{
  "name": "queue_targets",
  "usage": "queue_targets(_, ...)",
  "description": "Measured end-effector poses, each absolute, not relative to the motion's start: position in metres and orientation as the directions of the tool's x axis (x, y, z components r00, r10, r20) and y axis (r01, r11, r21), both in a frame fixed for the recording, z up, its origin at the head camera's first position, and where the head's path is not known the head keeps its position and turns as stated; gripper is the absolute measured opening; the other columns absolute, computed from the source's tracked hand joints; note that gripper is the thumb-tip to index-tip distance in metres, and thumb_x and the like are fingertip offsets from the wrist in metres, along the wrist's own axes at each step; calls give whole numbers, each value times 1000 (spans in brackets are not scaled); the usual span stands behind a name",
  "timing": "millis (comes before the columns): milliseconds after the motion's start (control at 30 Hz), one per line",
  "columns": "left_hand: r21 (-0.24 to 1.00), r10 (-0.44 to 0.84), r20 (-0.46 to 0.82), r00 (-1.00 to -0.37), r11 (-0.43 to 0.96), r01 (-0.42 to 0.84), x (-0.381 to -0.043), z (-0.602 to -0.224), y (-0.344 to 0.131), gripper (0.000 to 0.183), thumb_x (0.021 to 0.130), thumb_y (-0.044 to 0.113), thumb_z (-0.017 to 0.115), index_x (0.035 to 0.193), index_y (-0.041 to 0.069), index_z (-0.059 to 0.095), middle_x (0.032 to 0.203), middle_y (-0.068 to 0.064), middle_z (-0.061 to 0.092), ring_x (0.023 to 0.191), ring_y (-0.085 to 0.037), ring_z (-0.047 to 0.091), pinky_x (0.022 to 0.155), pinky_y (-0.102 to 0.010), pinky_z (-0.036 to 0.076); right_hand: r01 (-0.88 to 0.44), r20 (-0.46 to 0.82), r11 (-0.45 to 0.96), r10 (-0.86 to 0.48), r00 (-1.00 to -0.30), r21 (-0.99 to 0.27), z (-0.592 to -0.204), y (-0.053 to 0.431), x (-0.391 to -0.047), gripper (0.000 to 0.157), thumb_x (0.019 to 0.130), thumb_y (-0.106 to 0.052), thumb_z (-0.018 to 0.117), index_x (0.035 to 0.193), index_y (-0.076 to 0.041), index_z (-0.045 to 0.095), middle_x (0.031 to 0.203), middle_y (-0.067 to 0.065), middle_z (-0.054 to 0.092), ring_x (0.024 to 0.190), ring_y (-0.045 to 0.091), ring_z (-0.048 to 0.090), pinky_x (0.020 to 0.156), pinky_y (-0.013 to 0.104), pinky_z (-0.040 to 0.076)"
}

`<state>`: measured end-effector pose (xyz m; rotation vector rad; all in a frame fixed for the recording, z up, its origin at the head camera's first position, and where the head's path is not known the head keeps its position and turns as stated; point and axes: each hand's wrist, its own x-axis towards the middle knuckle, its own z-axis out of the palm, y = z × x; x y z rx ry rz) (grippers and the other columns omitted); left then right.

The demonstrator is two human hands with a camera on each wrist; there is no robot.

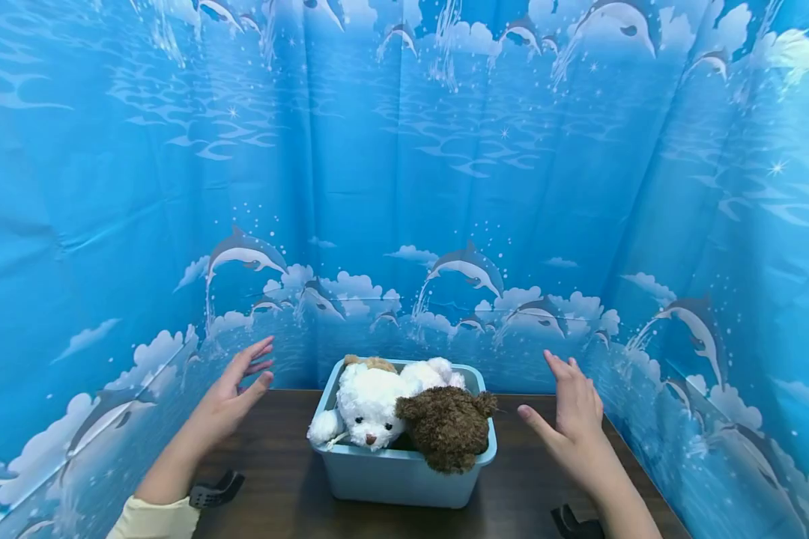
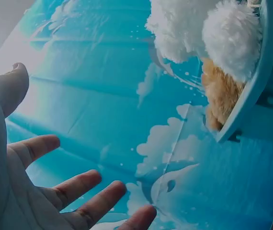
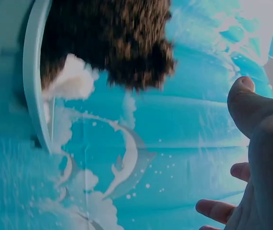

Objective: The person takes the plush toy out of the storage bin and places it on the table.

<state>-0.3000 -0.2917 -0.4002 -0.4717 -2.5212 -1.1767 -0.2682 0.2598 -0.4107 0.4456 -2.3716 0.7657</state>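
A light blue plastic bin (image 1: 401, 479) stands on the dark wooden table, filled with plush toys. A white teddy bear (image 1: 371, 408) leans over its front left, one paw over the rim. Beside it a dark brown plush bear (image 1: 448, 427) hangs its head over the front right edge. Behind them show a tan plush toy (image 1: 377, 364) and more white plush (image 1: 434, 374), partly hidden. My left hand (image 1: 234, 393) hovers left of the bin, fingers spread, holding nothing. On the other side my right hand (image 1: 569, 412) is raised with thumb apart, also holding nothing.
Blue curtains (image 1: 404, 187) printed with dolphins and clouds surround the table at the back and both sides. Bare dark wood of the table (image 1: 270, 464) shows on either side of the bin. Each wrist carries a black strap mount (image 1: 217, 490).
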Motion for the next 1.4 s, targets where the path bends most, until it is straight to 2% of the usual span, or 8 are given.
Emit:
queue_targets(167, 701, 150, 469, -871, 537, 470, -313, -416, -285, 59, 116, 27, 52, 171, 21, 31, 162, -22, 48, 140, -49, 57, 101, -47, 62, -488, 606, 702, -101, -789, -519, -421, 244, -262, 92, 103, -33, 76, 174, -26, 19, 173, 24, 25, 163, 57, 12, 114, 88, 9)
queue_targets(233, 726, 143, 463, -875, 505, 467, -321, -421, -281, 58, 117, 27, 51, 170, 20, 31, 160, -22, 48, 139, -49, 57, 100, -42, 63, -491, 591, 678, -103, -800, -547, -421, 238, -261, 92, 103, -31, 75, 174, -30, 17, 173, 23, 24, 163, 57, 12, 113, 89, 11)
queue_targets(400, 795, 95, 410, -907, 451, 406, -338, -434, -274, 55, 116, 35, 54, 166, 21, 36, 155, -22, 51, 137, -47, 59, 102, -56, 61, -491, 536, 630, -137, -833, -602, -419, 221, -259, 93, 104, -30, 74, 174, -41, 13, 175, 18, 22, 163, 53, 15, 110, 88, 19)
queue_targets(600, 864, 70, 335, -940, 375, 335, -358, -457, -261, 50, 115, 35, 55, 158, 13, 41, 144, -25, 55, 130, -43, 61, 102, -58, 60, -545, 541, 575, -199, -817, -610, -421, 204, -261, 92, 101, -33, 79, 172, -35, 21, 174, 14, 25, 161, 44, 26, 110, 82, 36)
queue_targets(867, 934, 41, 243, -969, 258, 245, -387, -484, -243, 47, 115, 30, 54, 154, 10, 39, 146, -26, 51, 133, -44, 58, 107, -62, 57, -488, 431, 516, -236, -871, -705, -410, 196, -258, 96, 97, -42, 83, 170, -42, 21, 171, 9, 25, 164, 45, 22, 113, 81, 36)
queue_targets(1067, 958, 45, 175, -984, 223, 180, -395, -495, -232, 55, 114, 28, 55, 161, 8, 34, 151, -27, 51, 138, -43, 56, 108, -61, 55, -500, 398, 487, -304, -866, -716, -410, 187, -261, 100, 95, -40, 85, 170, -39, 21, 170, 12, 27, 164, 49, 23, 113, 82, 37)
queue_targets(1200, 963, 42, 138, -990, 228, 144, -393, -503, -229, 62, 113, 32, 57, 164, 8, 31, 155, -25, 49, 141, -40, 52, 111, -62, 52, -495, 373, 486, -331, -867, -720, -414, 180, -265, 109, 86, -41, 92, 170, -40, 22, 168, 11, 30, 162, 45, 29, 114, 77, 39)
queue_targets(1400, 969, 65, 108, -992, 218, 119, -396, -511, -224, 63, 111, 32, 60, 165, 8, 36, 161, -24, 41, 148, -40, 39, 114, -66, 45, -507, 323, 510, -409, -853, -695, -422, 177, -273, 125, 76, -43, 98, 172, -35, 18, 168, 16, 29, 158, 49, 34, 112, 73, 45)
